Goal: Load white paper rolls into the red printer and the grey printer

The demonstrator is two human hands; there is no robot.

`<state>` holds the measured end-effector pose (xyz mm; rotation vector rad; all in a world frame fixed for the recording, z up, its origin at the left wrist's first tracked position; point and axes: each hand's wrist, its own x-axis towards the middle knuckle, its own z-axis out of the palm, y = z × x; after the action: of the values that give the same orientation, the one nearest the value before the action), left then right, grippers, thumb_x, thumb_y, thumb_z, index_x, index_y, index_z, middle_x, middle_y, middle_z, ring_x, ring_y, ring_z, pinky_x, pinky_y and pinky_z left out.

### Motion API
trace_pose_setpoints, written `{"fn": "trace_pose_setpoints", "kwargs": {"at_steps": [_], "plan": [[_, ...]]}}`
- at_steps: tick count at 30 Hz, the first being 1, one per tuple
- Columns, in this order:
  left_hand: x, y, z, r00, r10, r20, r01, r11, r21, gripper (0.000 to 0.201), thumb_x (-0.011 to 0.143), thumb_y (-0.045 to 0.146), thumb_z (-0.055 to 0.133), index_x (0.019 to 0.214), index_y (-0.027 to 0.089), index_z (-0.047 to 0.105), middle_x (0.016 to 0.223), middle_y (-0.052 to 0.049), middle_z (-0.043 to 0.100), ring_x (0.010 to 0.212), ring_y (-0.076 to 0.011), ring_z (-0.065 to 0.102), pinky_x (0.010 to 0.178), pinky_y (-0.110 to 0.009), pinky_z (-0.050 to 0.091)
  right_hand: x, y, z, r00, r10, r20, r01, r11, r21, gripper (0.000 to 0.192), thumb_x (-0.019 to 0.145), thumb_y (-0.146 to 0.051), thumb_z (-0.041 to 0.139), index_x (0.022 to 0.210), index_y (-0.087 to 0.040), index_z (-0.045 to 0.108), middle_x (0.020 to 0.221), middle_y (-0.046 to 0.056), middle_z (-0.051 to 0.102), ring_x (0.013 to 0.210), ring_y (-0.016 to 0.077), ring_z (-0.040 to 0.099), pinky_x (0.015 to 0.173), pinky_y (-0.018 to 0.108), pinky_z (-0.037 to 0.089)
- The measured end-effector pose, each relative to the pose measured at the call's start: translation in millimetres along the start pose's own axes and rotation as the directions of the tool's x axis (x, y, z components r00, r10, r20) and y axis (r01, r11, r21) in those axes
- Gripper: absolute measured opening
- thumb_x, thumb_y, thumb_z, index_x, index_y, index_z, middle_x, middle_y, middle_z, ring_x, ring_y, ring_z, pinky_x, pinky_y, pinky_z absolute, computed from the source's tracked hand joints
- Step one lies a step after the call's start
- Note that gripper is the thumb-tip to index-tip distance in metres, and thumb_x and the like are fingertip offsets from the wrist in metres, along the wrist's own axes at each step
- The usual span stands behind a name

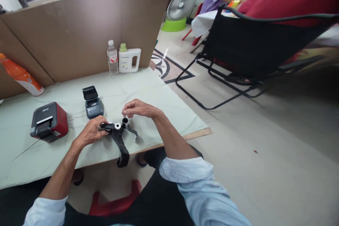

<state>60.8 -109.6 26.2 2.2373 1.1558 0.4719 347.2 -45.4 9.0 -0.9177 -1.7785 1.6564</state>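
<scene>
A black jointed device (118, 135) lies at the table's front edge. It has a white-ringed hub, a short open tube, a thin curved piece on the right and a broad strap-like arm that hangs past the edge. My left hand (91, 130) is closed around its left end, fingertips partly hidden. Just above the open tube is my right hand (137, 108), its fingers bent and pressed together. Whatever those fingertips may hold is too small to make out. Behind my left hand sits a small dark grey device (94, 108) with its lid raised.
A red and black box-shaped device (49, 122) stands on the left of the table (16, 148). At the back are an orange bottle (21, 74), a water bottle (112, 60) and a white jug (129, 60) against a cardboard wall (84, 35). A black folding chair (238, 46) stands right.
</scene>
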Motion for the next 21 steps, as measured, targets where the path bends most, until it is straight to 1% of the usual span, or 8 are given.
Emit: {"fn": "trace_pose_setpoints", "kwargs": {"at_steps": [2,6,8,11,13,16,19,21], "plan": [[-2,-1,-0.9,1.000,-0.001,0.007,0.001,1.000,-0.013,0.024,0.075,0.015,0.068,0.098,0.020,0.067,0.099,-0.003,0.066,0.088,-0.0188,0.062,0.076,-0.030,0.052,0,1,1,1.000,0.000,-0.006,0.000,1.000,0.005,0.035,0.075,-0.048,0.083,0.083,-0.014,0.079,0.076,0.005,0.074,0.066,0.0129,0.061,0.064,0.025,0.049],[-8,-3,-2.9,1.000,0.002,-0.008,-0.002,1.000,0.004,0.035,0.072,0.016,0.074,0.106,0.021,0.065,0.108,-0.005,0.065,0.094,-0.0207,0.062,0.078,-0.031,0.052,1,1,4,1.000,0.003,-0.004,-0.003,1.000,0.019,0.033,0.074,-0.046,0.083,0.083,-0.015,0.079,0.074,0.003,0.073,0.066,0.0127,0.059,0.064,0.026,0.048],[-10,-1,2.3,0.999,-0.002,-0.047,0.004,0.999,0.033,0.038,0.071,0.017,0.075,0.107,0.021,0.064,0.112,-0.005,0.064,0.096,-0.0214,0.062,0.080,-0.032,0.053,1,0,5,1.000,0.006,-0.006,-0.006,1.000,0.016,0.032,0.073,-0.045,0.084,0.083,-0.015,0.079,0.073,0.002,0.071,0.065,0.0125,0.058,0.064,0.026,0.047],[-11,6,17.0,0.989,-0.030,-0.143,0.045,0.994,0.097,0.038,0.073,0.021,0.076,0.109,0.022,0.061,0.111,-0.005,0.062,0.094,-0.0217,0.062,0.083,-0.034,0.052,1,-2,6,1.000,0.013,-0.005,-0.013,1.000,-0.003,0.031,0.073,-0.044,0.083,0.083,-0.015,0.079,0.072,0.002,0.070,0.065,0.0122,0.056,0.062,0.025,0.045],[-12,10,26.6,0.978,-0.038,-0.205,0.066,0.989,0.132,0.032,0.076,0.020,0.072,0.106,0.022,0.061,0.106,-0.004,0.062,0.090,-0.0211,0.062,0.081,-0.034,0.051,0,-3,6,1.000,0.017,-0.001,-0.017,1.000,-0.016,0.031,0.073,-0.044,0.083,0.084,-0.015,0.079,0.072,0.001,0.069,0.065,0.0124,0.055,0.062,0.025,0.044],[-14,10,33.4,0.969,-0.021,-0.244,0.057,0.988,0.140,0.027,0.077,0.012,0.063,0.102,0.021,0.061,0.098,-0.003,0.062,0.087,-0.0201,0.061,0.080,-0.032,0.050,-1,-3,6,1.000,0.017,0.000,-0.017,1.000,-0.025,0.032,0.073,-0.045,0.083,0.085,-0.015,0.079,0.075,0.002,0.070,0.069,0.0133,0.056,0.064,0.026,0.044],[-19,5,30.7,0.968,-0.005,-0.252,0.033,0.993,0.110,0.033,0.073,0.006,0.057,0.103,0.020,0.061,0.096,-0.003,0.063,0.086,-0.0191,0.062,0.079,-0.031,0.050,0,-1,5,1.000,0.011,-0.006,-0.011,0.999,-0.037,0.033,0.074,-0.045,0.083,0.087,-0.015,0.080,0.076,0.002,0.071,0.071,0.0139,0.057,0.065,0.026,0.044],[-23,2,27.7,0.968,-0.002,-0.250,0.023,0.996,0.082,0.040,0.073,0.006,0.056,0.110,0.020,0.061,0.100,-0.004,0.065,0.086,-0.0184,0.063,0.080,-0.031,0.052,1,1,5,1.000,0.004,-0.003,-0.004,0.999,-0.043,0.033,0.075,-0.045,0.082,0.087,-0.015,0.080,0.077,0.003,0.072,0.072,0.0144,0.058,0.067,0.027,0.044]]}}
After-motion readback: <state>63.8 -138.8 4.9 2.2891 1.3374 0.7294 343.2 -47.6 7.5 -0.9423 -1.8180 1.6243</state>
